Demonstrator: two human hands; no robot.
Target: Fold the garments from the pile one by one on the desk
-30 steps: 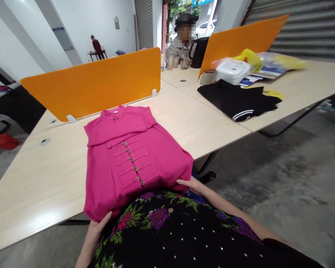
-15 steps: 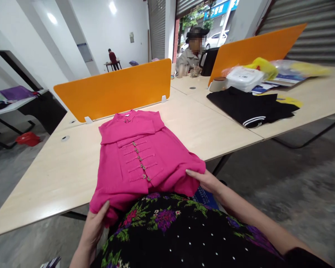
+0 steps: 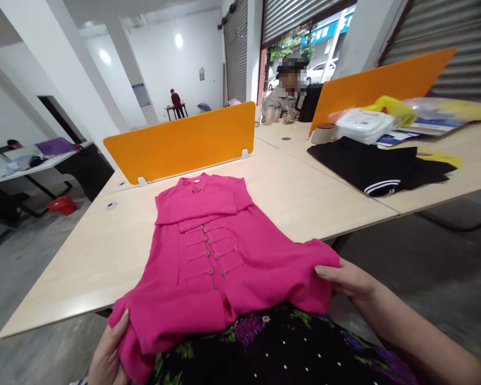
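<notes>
A bright pink shirt [image 3: 240, 256] lies front side up on the pale wooden table [image 3: 280, 198], collar toward the orange divider. Its sleeves are folded across the chest, and a row of round buttons with cord loops runs down the middle. The lower part hangs over the near table edge. My left hand [image 3: 110, 347] grips the hem's left corner, thumb on top and fingers partly hidden beneath the cloth. At the opposite corner, my right hand [image 3: 344, 275] holds the hem the same way. The cloth between them is spread and slightly lifted.
An orange divider [image 3: 184, 141] stands behind the shirt, another orange divider [image 3: 385, 85] at right. Folded black clothing [image 3: 369, 166] lies on the right, near a white plastic container [image 3: 363, 125] and yellow bags. A person [image 3: 284, 96] sits across the table. A red basin [image 3: 62, 205] is on the floor.
My hands have moved farther apart, pulling the hem wider and raising it off my lap. The right corner has gone outward to the right. The camera view has shifted a little.
</notes>
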